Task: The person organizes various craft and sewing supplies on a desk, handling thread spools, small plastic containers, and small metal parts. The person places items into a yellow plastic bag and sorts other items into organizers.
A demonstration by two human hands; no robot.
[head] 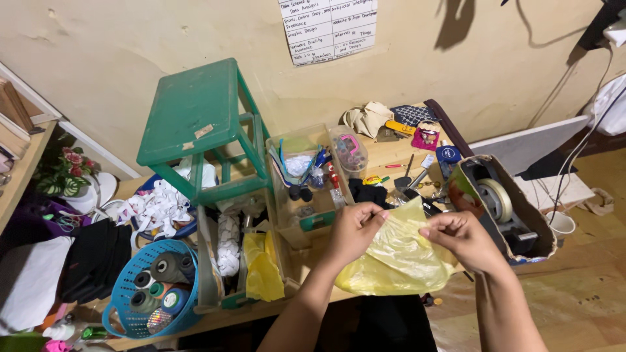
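I am pinching the top edge of a thin, crinkled yellow plastic bag (398, 257) in both grips, my left hand (354, 229) and right hand (461, 236) each pressing thumb to fingers on the rim and pulling it apart over the cluttered wooden tabletop (391, 156). The mouth is barely parting; opening it looks hardly begun. A clear plastic organiser box (306, 195) is sitting just behind.

Cream plaster wall (130, 39) with a paper chart (329, 26); below it, a cluttered wooden bench (391, 153) bearing a green stool (195, 111); wooden floor (587, 287) right of the bench.
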